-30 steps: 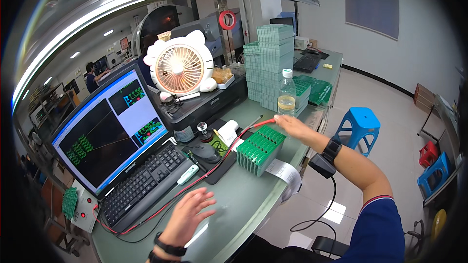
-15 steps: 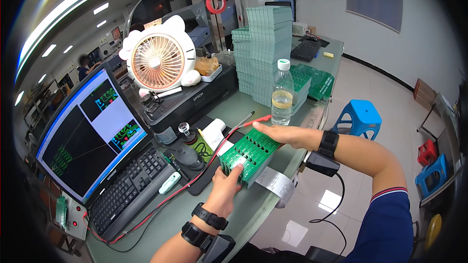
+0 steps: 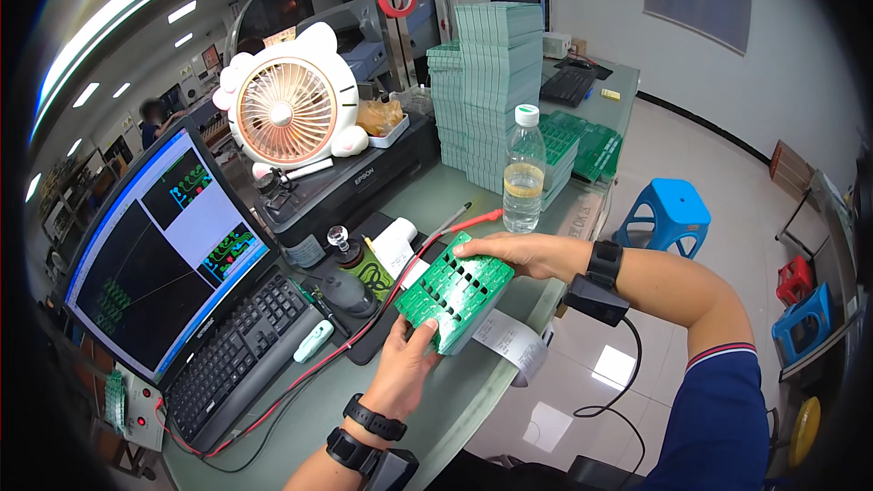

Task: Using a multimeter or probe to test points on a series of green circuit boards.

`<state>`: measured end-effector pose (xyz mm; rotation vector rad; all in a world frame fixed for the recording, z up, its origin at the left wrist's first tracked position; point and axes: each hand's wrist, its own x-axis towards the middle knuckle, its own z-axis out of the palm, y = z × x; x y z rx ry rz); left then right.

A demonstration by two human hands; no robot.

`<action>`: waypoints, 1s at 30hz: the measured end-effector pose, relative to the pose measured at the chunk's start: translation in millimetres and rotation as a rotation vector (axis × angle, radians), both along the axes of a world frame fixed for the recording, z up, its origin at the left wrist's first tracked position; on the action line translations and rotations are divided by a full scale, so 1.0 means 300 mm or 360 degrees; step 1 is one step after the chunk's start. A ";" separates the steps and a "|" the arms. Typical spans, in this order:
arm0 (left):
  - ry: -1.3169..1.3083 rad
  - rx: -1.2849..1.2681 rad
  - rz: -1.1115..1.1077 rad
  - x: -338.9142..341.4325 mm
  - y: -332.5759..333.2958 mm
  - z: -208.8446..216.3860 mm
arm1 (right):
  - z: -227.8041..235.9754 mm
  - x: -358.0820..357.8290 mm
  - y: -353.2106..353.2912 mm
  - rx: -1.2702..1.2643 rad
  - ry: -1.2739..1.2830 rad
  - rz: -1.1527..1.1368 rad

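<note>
Both hands hold a stack of green circuit boards (image 3: pixel 435 295) over the near edge of the bench. Rows of dark slots cross the face of the top board. My left hand (image 3: pixel 407 362) grips the near left corner, its thumb lying on the top face. At the far right corner, my right hand (image 3: pixel 527 255) is closed round the edge, thumb on top and other fingers hidden beneath. Under the stack, a white printed paper strip (image 3: pixel 511 342) hangs past the bench edge. Red and black test leads (image 3: pixel 400 275) run along the stack's left side.
A clear bottle (image 3: pixel 524 177) stands just beyond my right hand, before tall stacks of boards (image 3: pixel 496 82). Left are a monitor (image 3: pixel 164 255), keyboard (image 3: pixel 238 350) and mouse (image 3: pixel 349 293). A fan (image 3: pixel 289 109) sits on a black printer (image 3: pixel 364 177). A blue stool (image 3: pixel 668 214) is right of the bench.
The board stack has tilted, so its top face shows more fully. My left hand has shifted slightly left, with both hands still gripping the stack. The whole view has moved a little.
</note>
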<state>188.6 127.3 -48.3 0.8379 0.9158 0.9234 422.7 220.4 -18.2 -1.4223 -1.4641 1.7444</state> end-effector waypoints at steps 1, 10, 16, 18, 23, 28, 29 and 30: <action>-0.0005 0.0008 -0.0013 -0.008 0.002 -0.004 | 0.013 -0.002 -0.010 0.0008 -0.0003 -0.0001; 0.0135 -0.0024 -0.0145 -0.122 -0.037 0.022 | 0.060 -0.090 -0.236 0.0193 0.0247 -0.0341; -0.0128 0.0213 -0.0064 -0.425 -0.327 0.096 | 0.022 -0.351 -0.445 0.0337 0.0872 0.0112; -0.0027 0.0300 0.0132 -0.537 -0.448 0.110 | -0.026 -0.491 -0.509 0.0450 0.0949 0.0282; 0.0460 0.0388 0.0556 -0.794 -0.740 0.083 | -0.127 -0.803 -0.611 0.0630 0.1002 0.0880; 0.0974 0.0604 0.0591 -0.966 -0.903 -0.025 | -0.163 -0.953 -0.680 0.0900 0.0854 0.1231; 0.1007 0.0624 0.0600 -0.979 -0.927 -0.043 | -0.161 -0.958 -0.684 0.0891 0.0848 0.1236; 0.1038 0.0552 0.0687 -0.988 -0.943 -0.055 | -0.157 -0.961 -0.686 0.0818 0.0784 0.1273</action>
